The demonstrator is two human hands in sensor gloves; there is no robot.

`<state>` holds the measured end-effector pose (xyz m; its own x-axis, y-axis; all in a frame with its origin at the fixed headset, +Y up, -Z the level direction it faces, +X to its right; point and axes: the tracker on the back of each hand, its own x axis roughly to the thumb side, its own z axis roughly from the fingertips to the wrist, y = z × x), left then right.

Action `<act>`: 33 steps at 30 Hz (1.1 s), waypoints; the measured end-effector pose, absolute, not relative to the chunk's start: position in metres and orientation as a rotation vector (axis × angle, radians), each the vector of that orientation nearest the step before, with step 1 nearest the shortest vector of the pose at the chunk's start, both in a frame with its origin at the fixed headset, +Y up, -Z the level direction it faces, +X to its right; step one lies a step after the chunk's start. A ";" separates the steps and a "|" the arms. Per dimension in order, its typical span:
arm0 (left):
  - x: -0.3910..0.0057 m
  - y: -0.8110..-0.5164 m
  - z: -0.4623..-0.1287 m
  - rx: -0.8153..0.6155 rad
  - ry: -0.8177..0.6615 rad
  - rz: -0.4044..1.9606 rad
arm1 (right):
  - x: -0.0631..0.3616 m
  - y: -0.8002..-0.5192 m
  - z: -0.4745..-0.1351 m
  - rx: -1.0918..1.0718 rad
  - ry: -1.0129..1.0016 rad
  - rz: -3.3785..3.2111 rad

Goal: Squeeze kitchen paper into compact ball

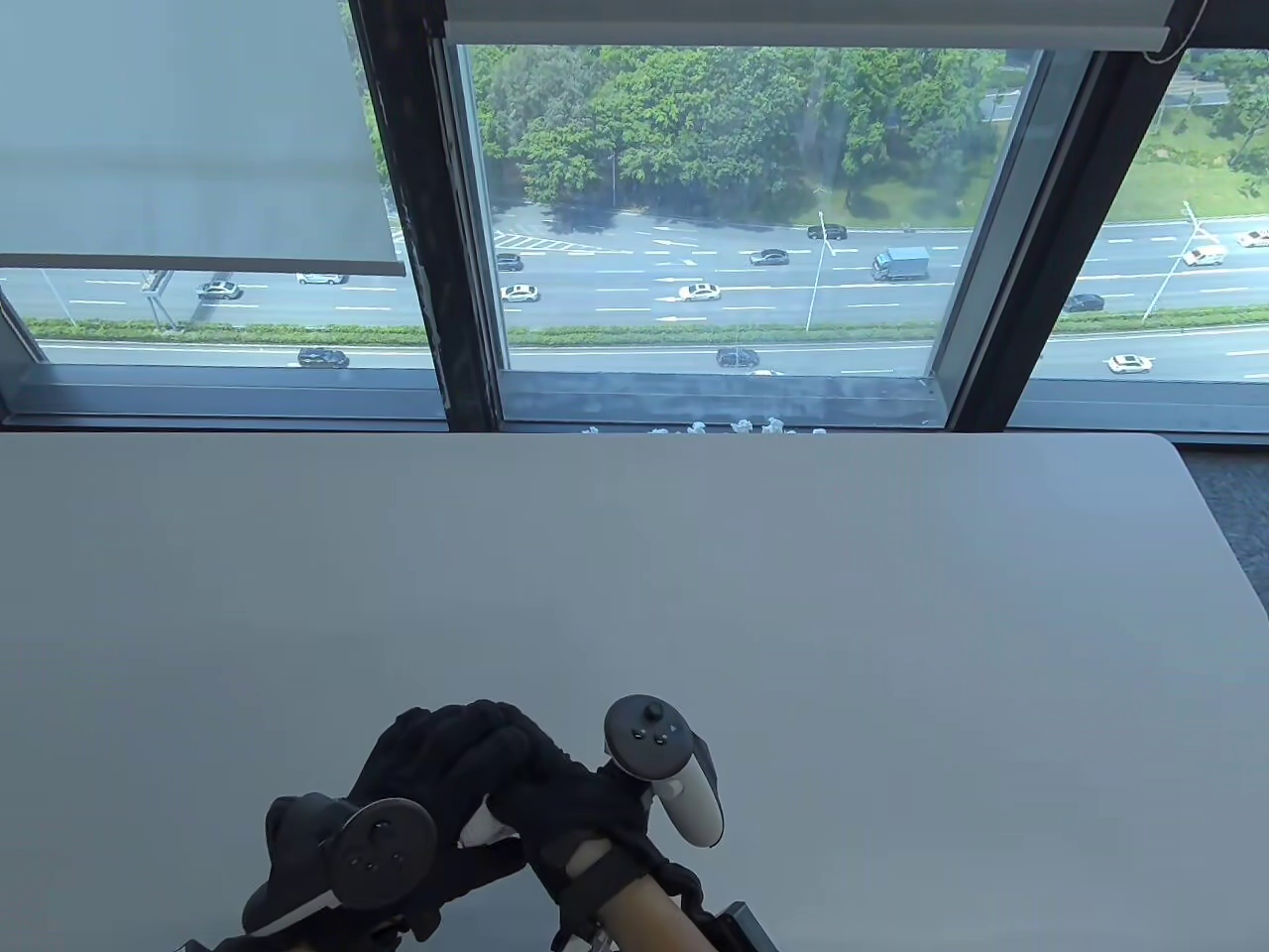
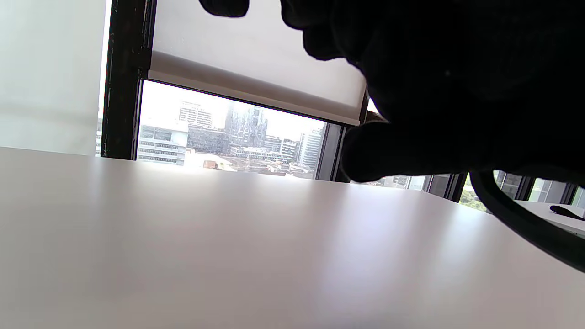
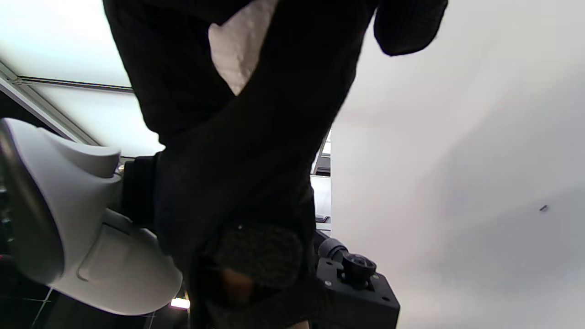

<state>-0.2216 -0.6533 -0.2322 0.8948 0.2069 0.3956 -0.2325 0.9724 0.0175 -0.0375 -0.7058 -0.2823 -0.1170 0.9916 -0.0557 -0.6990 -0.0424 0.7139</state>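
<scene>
The kitchen paper (image 1: 481,825) shows only as a small white patch between my two gloved hands, near the front edge of the grey table (image 1: 694,555). My left hand (image 1: 416,764) and right hand (image 1: 506,754) are cupped together around it, the right hand's fingers lying over the left. In the right wrist view a crumpled white piece of the paper (image 3: 240,50) shows between dark gloved fingers (image 3: 283,91). In the left wrist view only dark curled fingers (image 2: 434,91) show above the table; the paper is hidden.
Windows run behind the table's far edge. Several small white paper bits (image 1: 734,428) lie along the sill there. The table's right corner is rounded (image 1: 1180,456). A black camera mount (image 3: 356,274) sits below my wrists.
</scene>
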 end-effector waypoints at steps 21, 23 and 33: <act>-0.220 -0.654 -0.228 0.111 -0.410 0.166 | -0.031 -0.711 -0.288 0.462 0.742 1.577; -0.220 -0.653 -0.230 0.105 -0.396 0.173 | -0.039 -0.710 -0.285 0.554 0.798 1.534; -0.229 -0.646 -0.233 0.145 -0.338 0.198 | -0.045 -0.710 -0.278 0.557 0.839 1.741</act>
<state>-0.2289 -0.6456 -0.2330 0.9242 0.1685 0.3427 -0.2167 0.9703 0.1075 -0.0454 -0.7095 -0.2784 -0.3167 0.9478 -0.0358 -0.6183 -0.1777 0.7656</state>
